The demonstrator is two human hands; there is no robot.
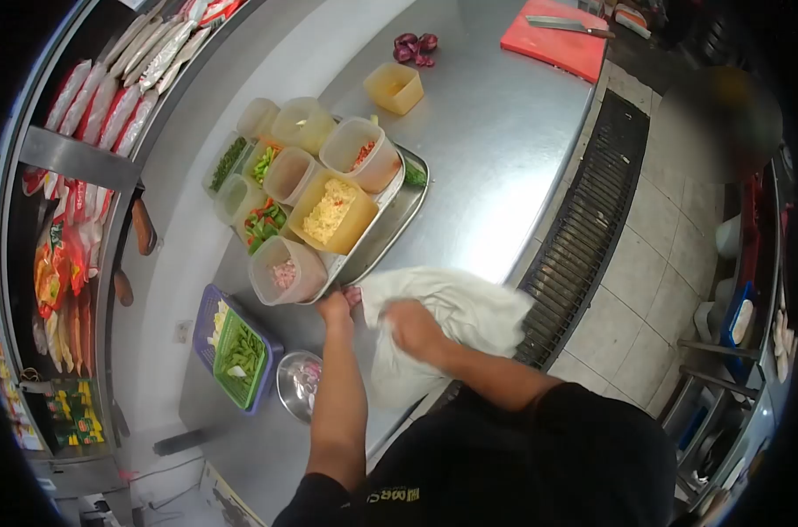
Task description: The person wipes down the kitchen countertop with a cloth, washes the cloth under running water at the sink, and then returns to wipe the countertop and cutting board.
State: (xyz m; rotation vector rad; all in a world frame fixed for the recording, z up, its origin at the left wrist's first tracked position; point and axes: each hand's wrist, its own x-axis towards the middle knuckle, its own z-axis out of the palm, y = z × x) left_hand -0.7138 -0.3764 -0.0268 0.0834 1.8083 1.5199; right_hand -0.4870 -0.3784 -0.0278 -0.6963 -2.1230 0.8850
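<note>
My right hand (414, 330) is closed on a white cloth (456, 303), which spreads across the counter's near edge. The hand looks slightly blurred. At the near corner of a metal tray (383, 235), my left hand (337, 304) grips the rim, some fingers hidden beneath it. Plastic tubs of chopped food stand on that tray. Nearest my left hand is a clear tub (287, 272) with pink diced pieces. Beside it is a yellowish tub (333, 218) of crumbly pale-yellow food. Behind, another tub (360, 156) contains red bits.
Left of my forearm sit a metal bowl (301, 386) and a green basket (241, 360) of cut greens. Farther along the steel counter (469, 167) are red onions (414, 49), a yellow container (394, 89) and a knife (567, 25) on a red cutting board (548, 48).
</note>
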